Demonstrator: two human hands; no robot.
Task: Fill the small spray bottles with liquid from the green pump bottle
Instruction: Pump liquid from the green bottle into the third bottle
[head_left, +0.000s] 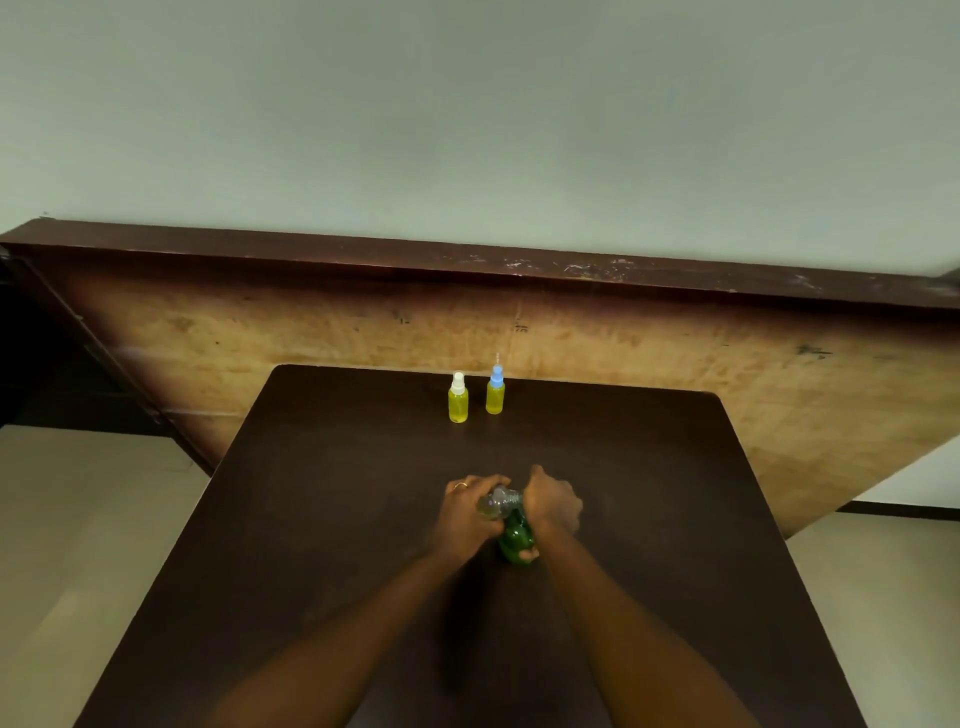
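Note:
The green pump bottle (516, 540) stands on the dark table (332, 545) between my hands. My right hand (555, 505) grips its top, which is hidden under the fingers. My left hand (466, 514) holds a small clear spray bottle (497, 503), tilted, with its open neck against the green bottle's top; a little yellowish liquid shows inside. Two small spray bottles full of yellow liquid stand upright near the table's far edge: one with a white cap (457, 398), one with a blue cap (495, 391).
A large wooden board (675, 353) with a dark top edge leans behind the table against a pale wall. Light floor shows on both sides of the table.

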